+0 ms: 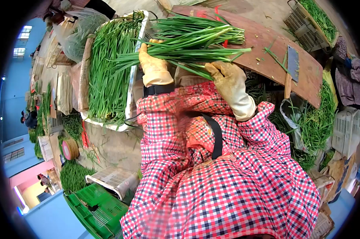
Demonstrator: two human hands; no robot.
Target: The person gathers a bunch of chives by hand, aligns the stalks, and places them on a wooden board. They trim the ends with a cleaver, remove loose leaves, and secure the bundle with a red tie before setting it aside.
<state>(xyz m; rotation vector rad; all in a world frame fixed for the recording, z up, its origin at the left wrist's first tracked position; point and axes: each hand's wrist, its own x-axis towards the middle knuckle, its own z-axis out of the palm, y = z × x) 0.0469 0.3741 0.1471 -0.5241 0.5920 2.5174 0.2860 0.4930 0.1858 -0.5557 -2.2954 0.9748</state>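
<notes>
Clasping a loose bunch of long green stalks (196, 51) now in the gloved left grip (154, 65), up against the near edge of the reddish-brown desk (263, 44), pale ends to the right! Over to the gloved right grip (226, 77), right by the lowest stalks near those ends; can't tell from here, clenched or loose. Just to the left, fanning leaf tips toward a white-rimmed crate (145, 24) heaped with more greens (112, 67). And farther right, lying on the desk among cut scraps (275, 58), a broad knife (293, 63) with a wooden handle toward the near edge.
</notes>
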